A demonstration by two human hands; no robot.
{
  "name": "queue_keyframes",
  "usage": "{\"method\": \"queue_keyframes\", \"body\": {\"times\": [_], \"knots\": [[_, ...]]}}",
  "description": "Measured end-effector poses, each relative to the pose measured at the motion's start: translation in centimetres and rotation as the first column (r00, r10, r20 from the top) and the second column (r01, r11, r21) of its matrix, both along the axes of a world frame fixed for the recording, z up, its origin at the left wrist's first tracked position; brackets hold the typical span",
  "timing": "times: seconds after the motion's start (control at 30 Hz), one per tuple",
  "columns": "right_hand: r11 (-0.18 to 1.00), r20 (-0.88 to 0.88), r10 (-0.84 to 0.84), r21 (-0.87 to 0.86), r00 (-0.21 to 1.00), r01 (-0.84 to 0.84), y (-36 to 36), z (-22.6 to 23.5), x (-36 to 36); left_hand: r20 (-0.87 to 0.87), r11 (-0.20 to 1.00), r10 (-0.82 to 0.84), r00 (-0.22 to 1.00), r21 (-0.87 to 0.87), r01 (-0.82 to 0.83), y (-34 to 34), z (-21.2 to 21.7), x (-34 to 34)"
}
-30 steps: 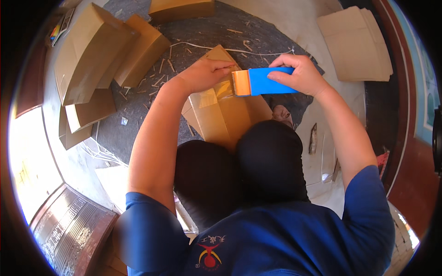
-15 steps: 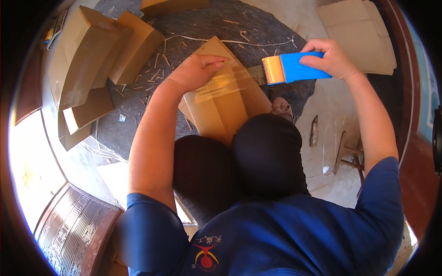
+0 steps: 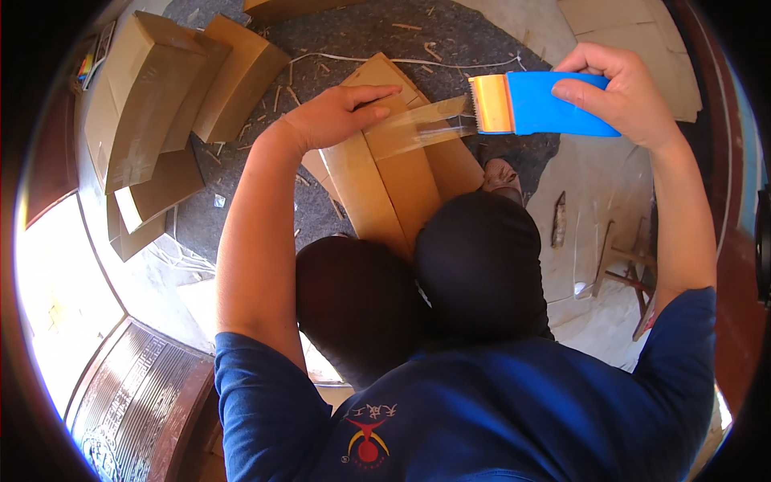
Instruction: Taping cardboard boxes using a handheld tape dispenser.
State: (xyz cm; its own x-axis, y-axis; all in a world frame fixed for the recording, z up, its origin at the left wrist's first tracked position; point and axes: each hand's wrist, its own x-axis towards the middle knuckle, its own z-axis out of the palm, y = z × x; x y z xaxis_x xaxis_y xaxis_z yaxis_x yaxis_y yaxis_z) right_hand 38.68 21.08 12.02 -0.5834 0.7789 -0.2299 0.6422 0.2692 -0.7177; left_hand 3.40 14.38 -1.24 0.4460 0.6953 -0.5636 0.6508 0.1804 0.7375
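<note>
A cardboard box (image 3: 393,193) stands on the floor just beyond my knees, its long seam running toward me. My left hand (image 3: 333,120) rests on the box's far left part with forefinger and thumb apart, and its other fingers are mostly hidden. My right hand (image 3: 618,92) is closed around a blue tape dispenser (image 3: 546,103) with an orange-yellow front and a toothed edge, held in the air right of the box. A strip of clear packing tape (image 3: 418,127) stretches from the box top beside my left hand to the dispenser.
Folded and standing cardboard boxes (image 3: 152,96) crowd the left. Flat cardboard sheets (image 3: 642,40) lie at the far right. Scraps litter the dark floor mat (image 3: 345,72), crossed by a white cord (image 3: 401,60). A wooden stool (image 3: 630,277) stands right of my knees.
My right hand and the tape dispenser have moved to the right and slightly upward, drawing the tape strip farther past the box. My left hand stays on the box, its finger and thumb farther apart.
</note>
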Motion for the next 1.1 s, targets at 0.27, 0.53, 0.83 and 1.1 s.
{"method": "queue_keyframes", "body": {"times": [0.27, 0.53, 0.83, 1.1], "knots": [[0.998, -0.035, -0.023, -0.064, 0.999, 0.021, 0.8, -3.1, 1.7, -0.154, 0.951, 0.115, 0.981, 0.302, -0.064, -2.0, -0.4, 0.3], [0.999, -0.013, 0.039, -0.024, 0.999, -0.039, 2.0, -4.5, 1.3, -0.007, 0.959, 0.229, 0.973, 0.176, -0.224, -1.6, -2.4, -0.4], [0.998, 0.022, -0.009, -0.064, 1.000, 0.010, 1.2, -6.3, 1.1, 0.194, 0.967, 0.238, 0.952, -0.141, -0.213, -1.2, -0.7, -1.8], [0.997, 0.012, -0.001, -0.075, 1.000, 0.002, 1.5, -5.8, 1.4, 0.218, 0.969, 0.219, 0.951, -0.160, -0.187, -1.5, -1.5, -2.0]]}}
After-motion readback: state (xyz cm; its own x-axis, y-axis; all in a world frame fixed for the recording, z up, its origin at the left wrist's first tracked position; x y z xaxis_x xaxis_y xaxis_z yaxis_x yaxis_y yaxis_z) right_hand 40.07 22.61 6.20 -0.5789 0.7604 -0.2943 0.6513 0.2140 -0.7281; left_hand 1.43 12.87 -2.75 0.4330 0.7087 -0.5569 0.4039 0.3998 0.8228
